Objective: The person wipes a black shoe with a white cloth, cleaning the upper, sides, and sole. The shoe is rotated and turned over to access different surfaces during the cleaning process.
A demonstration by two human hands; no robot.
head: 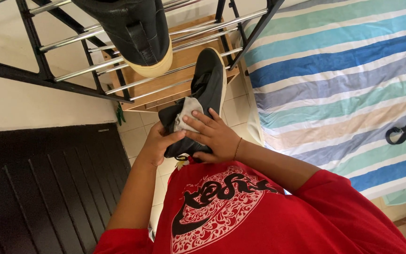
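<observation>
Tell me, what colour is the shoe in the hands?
Black shoe with a white sole, in the head view.

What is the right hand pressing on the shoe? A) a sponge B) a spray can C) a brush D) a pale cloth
D: the right hand presses a pale cloth against the dark shoe, while the left hand grips the shoe from beneath, in front of the metal shoe rack.

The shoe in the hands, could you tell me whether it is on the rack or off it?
Off: both hands hold the shoe in front of the rack.
</observation>
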